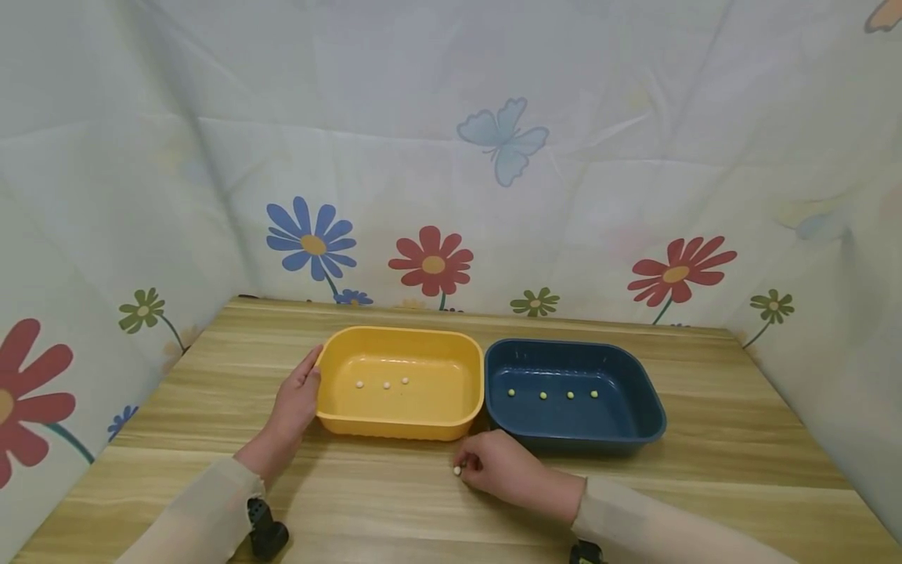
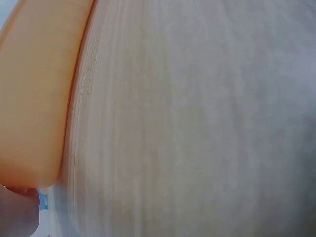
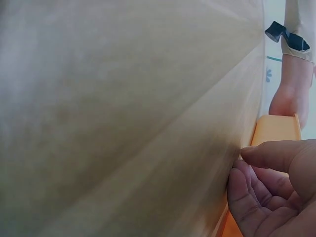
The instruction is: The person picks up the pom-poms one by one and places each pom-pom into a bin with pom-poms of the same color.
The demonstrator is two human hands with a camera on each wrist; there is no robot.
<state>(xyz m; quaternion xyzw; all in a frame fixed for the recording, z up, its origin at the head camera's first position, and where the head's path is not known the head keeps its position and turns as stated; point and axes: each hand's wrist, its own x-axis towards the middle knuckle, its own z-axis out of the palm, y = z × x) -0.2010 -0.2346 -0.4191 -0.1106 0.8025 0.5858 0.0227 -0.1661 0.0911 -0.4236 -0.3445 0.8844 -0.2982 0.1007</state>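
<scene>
A yellow tub and a dark blue tub stand side by side on the wooden table. Three white beads lie in the yellow tub. Several yellow-green beads lie in the blue one. My left hand rests flat against the yellow tub's left wall, fingers straight. My right hand is on the table in front of the gap between the tubs and pinches a small white bead at its fingertips. In the right wrist view the curled fingers hide the bead.
Flowered cloth walls close in the table on three sides. Black camera mounts sit on both wrists. The left wrist view shows only the blurred yellow tub and tabletop.
</scene>
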